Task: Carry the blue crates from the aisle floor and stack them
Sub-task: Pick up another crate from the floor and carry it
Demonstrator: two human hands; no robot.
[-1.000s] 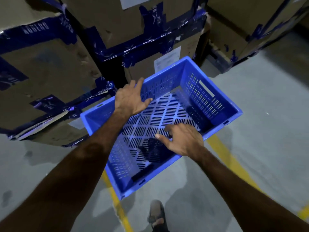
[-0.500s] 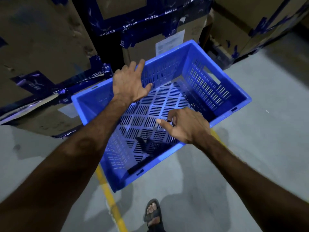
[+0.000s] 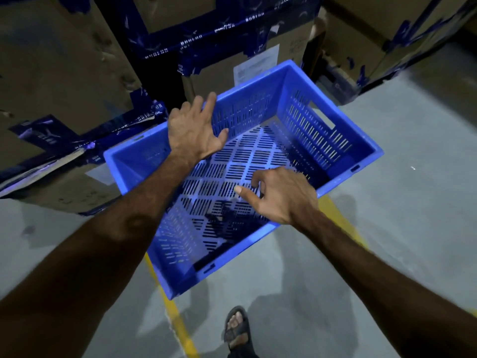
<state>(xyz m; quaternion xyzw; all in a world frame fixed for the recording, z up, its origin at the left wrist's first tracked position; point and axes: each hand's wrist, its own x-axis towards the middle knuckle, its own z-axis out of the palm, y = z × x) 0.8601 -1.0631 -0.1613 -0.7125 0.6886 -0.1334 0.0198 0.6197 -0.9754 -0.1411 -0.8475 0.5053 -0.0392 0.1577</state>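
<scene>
A blue slotted plastic crate (image 3: 245, 109) sits empty and askew over a yellow floor line, just in front of the stacked cartons. My left hand (image 3: 193, 133) lies across its far long rim, fingers straight over the edge and thumb spread inside. Above the near long rim, my right hand (image 3: 281, 195) hovers with loosely curled fingers and holds nothing. Whether the crate rests on the floor or hangs just above it, I cannot tell.
Tall cardboard cartons (image 3: 64, 60) bound with dark blue tape stand close behind the crate, one bearing a white label (image 3: 255, 63). More cartons line the back right. Grey concrete floor spreads right and toward me, and my sandalled foot (image 3: 237, 329) stands beside the yellow line (image 3: 178, 319).
The crate now looks larger and nearer in view. My right hand's fingers have come up off the near rim and curled loosely. My left hand has stayed at the far rim.
</scene>
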